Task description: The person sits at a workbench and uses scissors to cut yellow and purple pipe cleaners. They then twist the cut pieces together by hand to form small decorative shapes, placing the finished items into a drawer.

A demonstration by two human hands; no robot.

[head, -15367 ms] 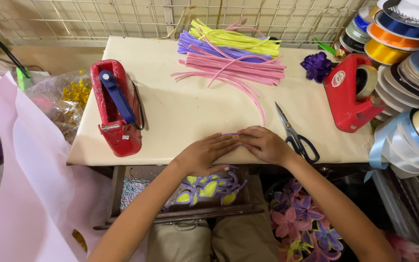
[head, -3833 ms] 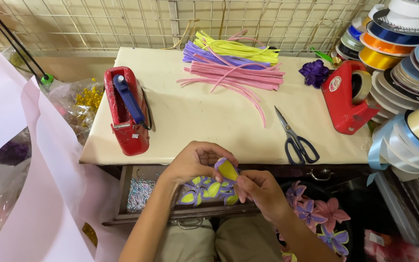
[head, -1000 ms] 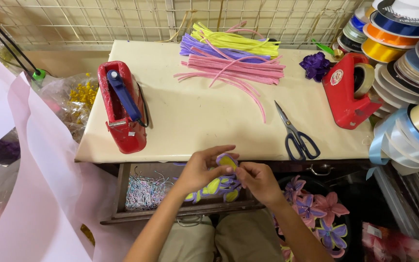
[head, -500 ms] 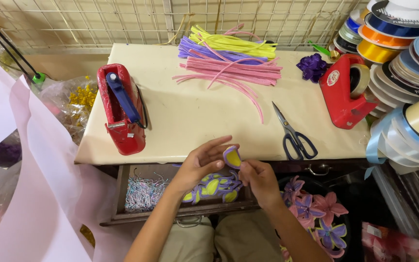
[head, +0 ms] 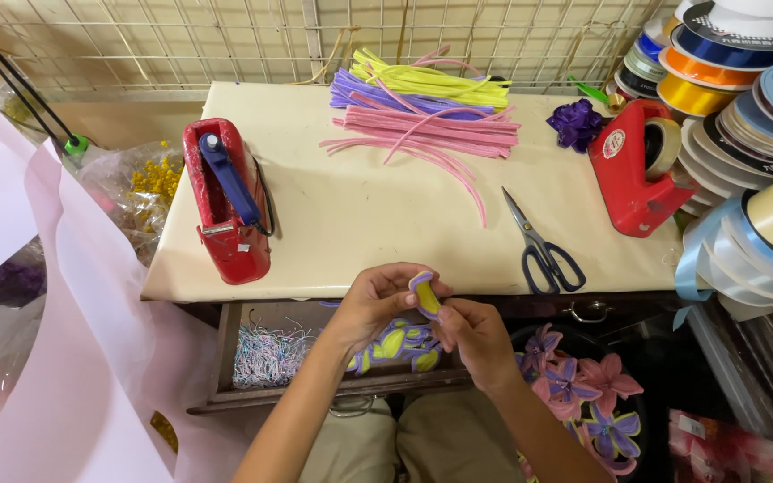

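Petal (head: 424,293) lower now, between left hand (head: 378,304) and right hand (head: 476,335) grips.

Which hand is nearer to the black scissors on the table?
Right. The right hand is just below-left of the scissors; the left hand is farther left.

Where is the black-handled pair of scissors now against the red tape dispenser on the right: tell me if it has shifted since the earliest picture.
No. The black-handled scissors lie left of the red tape dispenser, near the table's front edge, as before.
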